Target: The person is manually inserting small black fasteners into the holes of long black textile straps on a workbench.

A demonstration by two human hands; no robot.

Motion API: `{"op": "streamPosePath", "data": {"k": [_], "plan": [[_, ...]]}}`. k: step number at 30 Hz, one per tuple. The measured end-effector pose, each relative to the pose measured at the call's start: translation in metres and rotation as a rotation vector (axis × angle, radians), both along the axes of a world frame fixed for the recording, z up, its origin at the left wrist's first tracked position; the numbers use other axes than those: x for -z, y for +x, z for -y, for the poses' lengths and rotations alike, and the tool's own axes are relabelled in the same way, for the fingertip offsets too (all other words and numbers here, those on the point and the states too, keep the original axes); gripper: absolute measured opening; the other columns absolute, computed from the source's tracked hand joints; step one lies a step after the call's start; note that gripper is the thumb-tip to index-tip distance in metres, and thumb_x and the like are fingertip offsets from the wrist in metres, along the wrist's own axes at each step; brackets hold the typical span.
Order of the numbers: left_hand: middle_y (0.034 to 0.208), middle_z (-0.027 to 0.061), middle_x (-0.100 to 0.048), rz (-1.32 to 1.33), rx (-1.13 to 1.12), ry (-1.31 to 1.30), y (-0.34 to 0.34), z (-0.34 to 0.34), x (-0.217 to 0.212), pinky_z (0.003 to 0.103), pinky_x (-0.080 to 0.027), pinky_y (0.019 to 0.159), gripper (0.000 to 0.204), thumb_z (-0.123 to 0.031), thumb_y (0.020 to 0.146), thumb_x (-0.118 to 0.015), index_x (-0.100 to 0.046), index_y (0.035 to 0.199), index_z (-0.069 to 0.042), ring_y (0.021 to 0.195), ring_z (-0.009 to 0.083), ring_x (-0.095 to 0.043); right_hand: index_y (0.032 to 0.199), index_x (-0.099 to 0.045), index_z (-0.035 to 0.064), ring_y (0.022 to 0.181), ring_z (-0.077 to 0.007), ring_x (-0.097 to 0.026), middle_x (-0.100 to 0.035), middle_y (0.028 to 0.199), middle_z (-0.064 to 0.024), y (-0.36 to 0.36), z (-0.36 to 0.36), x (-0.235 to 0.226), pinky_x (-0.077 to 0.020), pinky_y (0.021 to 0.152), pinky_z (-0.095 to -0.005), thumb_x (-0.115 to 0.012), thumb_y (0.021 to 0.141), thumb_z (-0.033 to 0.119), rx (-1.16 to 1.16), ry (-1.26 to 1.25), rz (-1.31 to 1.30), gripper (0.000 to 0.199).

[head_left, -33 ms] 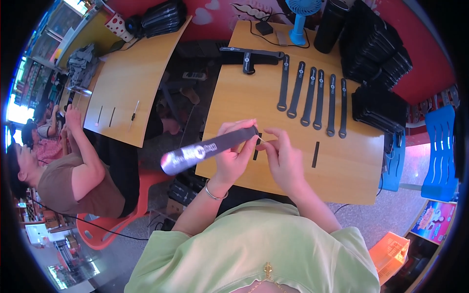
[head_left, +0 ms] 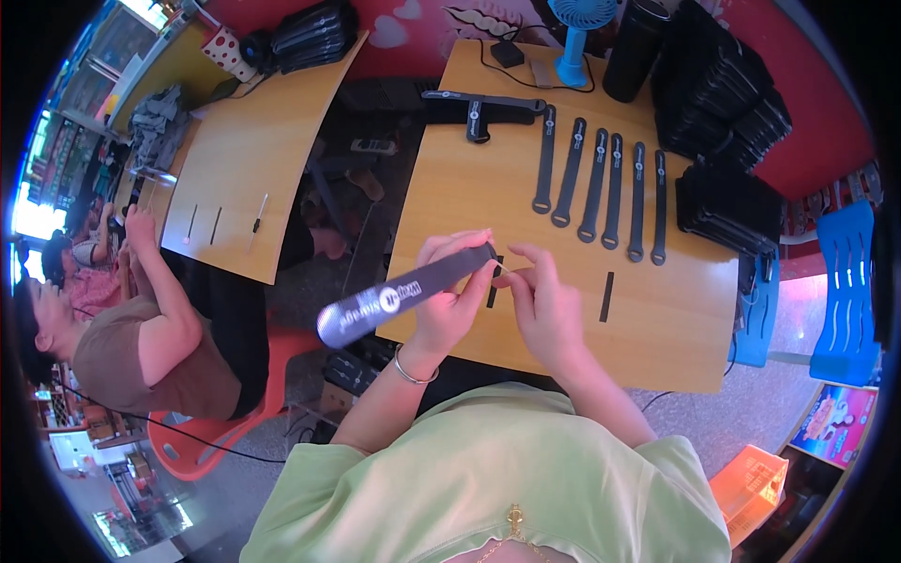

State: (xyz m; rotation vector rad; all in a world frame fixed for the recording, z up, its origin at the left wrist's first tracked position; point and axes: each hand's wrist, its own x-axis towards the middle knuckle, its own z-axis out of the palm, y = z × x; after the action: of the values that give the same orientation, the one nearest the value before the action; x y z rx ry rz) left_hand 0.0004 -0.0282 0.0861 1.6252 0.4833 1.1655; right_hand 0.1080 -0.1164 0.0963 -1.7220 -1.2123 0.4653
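In front of me my left hand [head_left: 449, 305] is closed round one end of a dark grey strap [head_left: 404, 296] with white lettering. The strap's rounded free end juts out to the left above the table's edge. Close beside it, my right hand [head_left: 546, 310] pinches a thin pale sliver [head_left: 505, 269], held against the strap's gripped end. What exactly the sliver is, I cannot make out. Beyond my hands several similar straps [head_left: 601, 188] lie side by side, each with a slotted rounded end toward me. Another strap [head_left: 483, 97] lies crosswise behind them on a dark bundle.
On the wooden table [head_left: 450, 188] two dark strips are taped or set, one [head_left: 607, 296] right of my hands. Stacked black packs [head_left: 718, 89], a black cylinder [head_left: 638, 52] and a blue fan [head_left: 574, 38] stand at the back. A co-worker [head_left: 141, 347] sits at another table leftward.
The strap's free end has dipped slightly and turned so its lettering shows more sharply. My hands stay in nearly the same place.
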Motion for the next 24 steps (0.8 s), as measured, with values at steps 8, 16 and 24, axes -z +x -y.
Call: {"op": "streamPosePath", "data": {"k": [8, 16, 24], "plan": [[0.105, 0.0131, -0.051, -0.08, -0.056, 0.319, -0.005, -0.007, -0.005, 0.033, -0.051, 0.085, 0.028, 0.01, 0.079, -0.061, -0.053, 0.105, 0.002, 0.099, 0.0265, -0.059, 0.121, -0.041, 0.0085, 0.057, -0.0148, -0.059, -0.066, 0.074, -0.0079, 0.011, -0.008, -0.002, -0.0445, 0.052, -0.0266, -0.05, 0.09, 0.004, -0.24, -0.18, -1.125, 0.033], [0.1, 0.012, -0.056, 0.008, -0.057, 0.229, -0.005, -0.014, -0.002, 0.031, -0.051, 0.08, 0.027, 0.006, 0.078, -0.064, -0.055, 0.102, -0.001, 0.096, 0.0254, -0.061, 0.121, -0.041, 0.0105, 0.056, -0.0112, -0.055, -0.067, 0.074, -0.0056, -0.001, -0.01, -0.004, -0.0417, 0.052, -0.0229, -0.049, 0.09, 0.007, -0.038, 0.074, -0.106, 0.032], [0.098, 0.0121, -0.055, 0.01, -0.063, 0.281, -0.006, -0.018, 0.0, 0.033, -0.051, 0.082, 0.024, 0.007, 0.078, -0.064, -0.055, 0.099, -0.001, 0.095, 0.0276, -0.062, 0.116, -0.046, 0.0073, 0.054, -0.0103, -0.054, -0.065, 0.071, -0.0044, -0.006, -0.012, -0.002, -0.0409, 0.051, -0.021, -0.048, 0.09, 0.006, -0.055, 0.087, -0.158, 0.026]]}}
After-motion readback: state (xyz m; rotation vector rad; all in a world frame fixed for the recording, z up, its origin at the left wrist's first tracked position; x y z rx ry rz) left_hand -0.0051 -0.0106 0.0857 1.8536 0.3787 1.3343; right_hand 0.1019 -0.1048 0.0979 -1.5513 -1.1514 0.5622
